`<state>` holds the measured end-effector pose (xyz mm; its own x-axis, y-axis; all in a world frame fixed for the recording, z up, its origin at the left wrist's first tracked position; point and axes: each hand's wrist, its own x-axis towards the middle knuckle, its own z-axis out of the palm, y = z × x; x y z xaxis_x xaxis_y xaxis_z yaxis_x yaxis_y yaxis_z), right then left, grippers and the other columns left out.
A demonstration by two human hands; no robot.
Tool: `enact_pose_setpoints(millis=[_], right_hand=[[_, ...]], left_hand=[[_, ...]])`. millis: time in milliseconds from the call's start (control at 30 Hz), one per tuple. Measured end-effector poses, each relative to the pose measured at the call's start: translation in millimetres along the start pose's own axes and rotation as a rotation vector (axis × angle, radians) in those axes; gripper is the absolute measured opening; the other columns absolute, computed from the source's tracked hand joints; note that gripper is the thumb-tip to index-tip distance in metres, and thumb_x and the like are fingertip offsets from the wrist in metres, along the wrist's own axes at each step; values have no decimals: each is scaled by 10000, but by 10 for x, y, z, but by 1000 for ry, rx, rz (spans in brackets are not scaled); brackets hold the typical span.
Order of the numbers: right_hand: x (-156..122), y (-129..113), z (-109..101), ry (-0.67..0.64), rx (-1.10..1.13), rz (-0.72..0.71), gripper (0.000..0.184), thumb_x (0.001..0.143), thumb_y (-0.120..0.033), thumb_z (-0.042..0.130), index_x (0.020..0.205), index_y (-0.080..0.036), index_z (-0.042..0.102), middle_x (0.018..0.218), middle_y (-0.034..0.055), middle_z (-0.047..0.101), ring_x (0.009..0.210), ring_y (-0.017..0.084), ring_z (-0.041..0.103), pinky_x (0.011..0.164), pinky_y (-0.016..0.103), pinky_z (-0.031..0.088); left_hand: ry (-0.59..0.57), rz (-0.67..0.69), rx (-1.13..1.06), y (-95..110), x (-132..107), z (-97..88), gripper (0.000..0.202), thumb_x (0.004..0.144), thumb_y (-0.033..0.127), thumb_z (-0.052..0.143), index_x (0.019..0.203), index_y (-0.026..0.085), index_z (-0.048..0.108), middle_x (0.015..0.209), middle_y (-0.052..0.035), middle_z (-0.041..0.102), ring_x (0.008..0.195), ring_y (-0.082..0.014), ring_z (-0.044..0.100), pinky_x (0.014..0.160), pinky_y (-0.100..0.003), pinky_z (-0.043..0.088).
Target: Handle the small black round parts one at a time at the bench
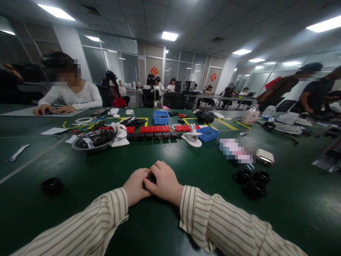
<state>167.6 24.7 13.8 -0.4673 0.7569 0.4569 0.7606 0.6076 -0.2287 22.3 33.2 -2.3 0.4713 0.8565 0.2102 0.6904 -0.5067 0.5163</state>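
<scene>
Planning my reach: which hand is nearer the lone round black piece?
Left. Your left hand is to the right of that round black piece; your right hand is farther right.

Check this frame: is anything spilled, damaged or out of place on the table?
Nothing is visibly spilled or damaged. Mildly odd: one black round piece sits alone at the left, while three similar pieces cluster at the right.

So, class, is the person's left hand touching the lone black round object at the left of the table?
Apart. The head view plainly shows bare green tabletop between the left hand and the black round object.
</scene>
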Motion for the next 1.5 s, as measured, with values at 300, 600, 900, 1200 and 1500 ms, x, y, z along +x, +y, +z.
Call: enact_pose_setpoints(millis=[300,600,900,1200,1500], right_hand=[[-13,39,-54,-2,67,-138,173,730,-324,597,787,-165,559,782,13,500,758,137,448,681,253,352],[-131,-25,-134,-61,229,-382,68,667,-156,481,695,-183,536,809,-18,606,873,129,531,1024,352,206],[-159,-53,-146,100,165,-57,417,714,-422,626,1024,-172,502,1020,46,522,987,179,444,978,384,246],[-120,-15,-62,48,154,-48,194,743,-319,601,842,-159,553,866,35,529,865,169,446,813,302,331],[-213,-54,-192,-55,375,-324,111,669,-88,475,675,-185,530,832,-34,608,936,123,524,1078,341,90]], left_hand=[[-75,103,-98,-102,22,-42,292,593,191,607,883,172,580,915,-49,575,884,-245,530,816,-369,440],[-98,211,-22,-182,28,-33,271,613,239,622,879,185,617,983,-60,584,964,-266,518,904,-397,394],[-36,158,32,-127,-17,15,489,597,316,674,1051,197,535,1052,-75,564,994,-280,512,906,-418,396],[-32,115,-17,-75,-17,-18,347,592,225,657,915,141,562,938,-73,540,912,-250,515,847,-378,426],[-93,194,-34,-168,-18,-8,382,576,261,664,939,174,584,998,-55,540,954,-256,513,884,-373,418]])
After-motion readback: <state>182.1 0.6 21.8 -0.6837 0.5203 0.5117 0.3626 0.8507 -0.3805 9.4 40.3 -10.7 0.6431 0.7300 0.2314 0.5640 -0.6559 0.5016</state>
